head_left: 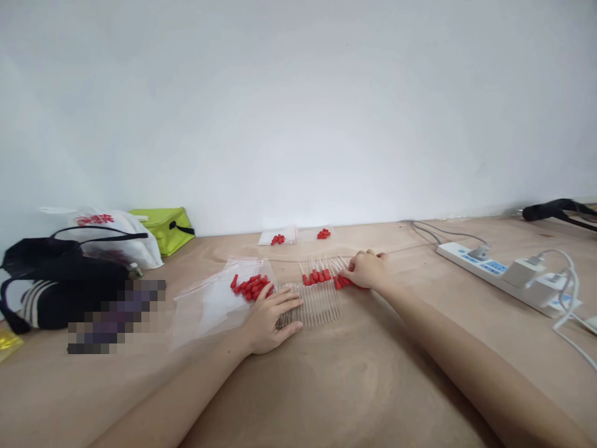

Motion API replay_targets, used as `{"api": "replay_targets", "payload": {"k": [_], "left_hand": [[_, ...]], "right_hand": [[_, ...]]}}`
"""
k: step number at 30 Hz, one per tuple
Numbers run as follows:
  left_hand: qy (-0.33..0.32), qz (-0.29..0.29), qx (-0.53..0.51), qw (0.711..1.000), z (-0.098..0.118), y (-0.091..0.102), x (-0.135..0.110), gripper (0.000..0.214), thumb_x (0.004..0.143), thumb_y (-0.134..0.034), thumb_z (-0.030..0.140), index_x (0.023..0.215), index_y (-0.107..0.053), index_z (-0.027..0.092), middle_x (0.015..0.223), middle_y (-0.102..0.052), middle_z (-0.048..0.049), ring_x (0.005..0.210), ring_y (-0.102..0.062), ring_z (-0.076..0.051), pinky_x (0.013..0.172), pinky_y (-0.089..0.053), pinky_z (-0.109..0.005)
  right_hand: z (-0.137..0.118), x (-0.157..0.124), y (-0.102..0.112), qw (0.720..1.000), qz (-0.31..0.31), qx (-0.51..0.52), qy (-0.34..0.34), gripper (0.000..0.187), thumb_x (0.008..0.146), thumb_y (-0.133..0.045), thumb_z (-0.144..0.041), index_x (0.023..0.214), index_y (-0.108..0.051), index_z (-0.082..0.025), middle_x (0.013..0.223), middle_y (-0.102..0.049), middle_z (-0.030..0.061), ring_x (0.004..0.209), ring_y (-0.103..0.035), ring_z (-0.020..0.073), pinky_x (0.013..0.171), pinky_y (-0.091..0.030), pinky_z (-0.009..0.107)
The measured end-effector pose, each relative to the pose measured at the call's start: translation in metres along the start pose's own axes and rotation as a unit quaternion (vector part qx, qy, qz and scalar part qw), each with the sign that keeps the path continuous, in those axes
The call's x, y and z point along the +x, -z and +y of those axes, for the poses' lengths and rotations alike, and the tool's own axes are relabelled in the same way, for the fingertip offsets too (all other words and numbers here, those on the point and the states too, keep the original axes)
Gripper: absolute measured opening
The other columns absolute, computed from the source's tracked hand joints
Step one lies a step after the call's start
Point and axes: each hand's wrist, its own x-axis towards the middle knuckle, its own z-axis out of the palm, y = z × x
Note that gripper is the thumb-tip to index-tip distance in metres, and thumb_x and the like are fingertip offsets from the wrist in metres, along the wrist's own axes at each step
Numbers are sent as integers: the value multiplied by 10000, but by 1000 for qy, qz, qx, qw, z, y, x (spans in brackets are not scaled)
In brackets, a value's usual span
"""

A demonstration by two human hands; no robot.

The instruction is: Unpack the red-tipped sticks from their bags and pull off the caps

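Observation:
A row of clear, thin glass tubes [321, 305] lies side by side on the table in the head view. My left hand [274, 316] rests on the left end of this row with its fingers apart and stretched out. Just beyond the tubes are droppers with red rubber bulbs [319, 276], their thin stems pointing away from me. At the right end of these, my right hand [366, 270] is closed, its fingertips on a red-bulbed dropper [339, 283]. The palm partly hides other bulbs. Loose red bulbs [252, 286] are heaped beside my left fingers.
Clear zip bags [209, 305] lie under and beside the heap. Farther back, two small bags [298, 235] carry a few red bulbs. A power strip [494, 270] with plugs and cables is at right. A black bag [69, 292], a white plastic bag [135, 242] and a green bag [170, 230] stand left.

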Motion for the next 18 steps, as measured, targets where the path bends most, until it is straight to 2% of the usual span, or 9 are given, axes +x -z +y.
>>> {"api": "replay_targets", "payload": {"k": [3,8,18], "left_hand": [[16,5,-4,1000,0,-1,0,351,760,-544,360,1083,-554,223,1130,-588,-75,1115,-480,-246,984,-223,-535],[22,11,-9,1000,1,-1,0,351,747,-556,368,1063,-566,216,1109,-598,-80,1082,-503,-245,983,-216,-536],[43,-11,-14,999,1,1,0,370,747,-539,410,1064,-569,222,1125,-588,-78,1093,-490,-248,1006,-165,-531]], "right_hand": [[-2,3,0,999,-33,-18,-20,294,684,-534,-451,615,-658,-193,835,-623,118,890,-492,299,755,-279,507],[-4,6,0,998,-52,-26,-36,306,677,-547,-447,641,-659,-164,866,-619,161,909,-496,331,745,-295,521],[-9,9,2,993,-98,-9,-70,242,676,-548,-380,688,-650,-161,924,-601,134,978,-468,309,804,-285,497]]}}
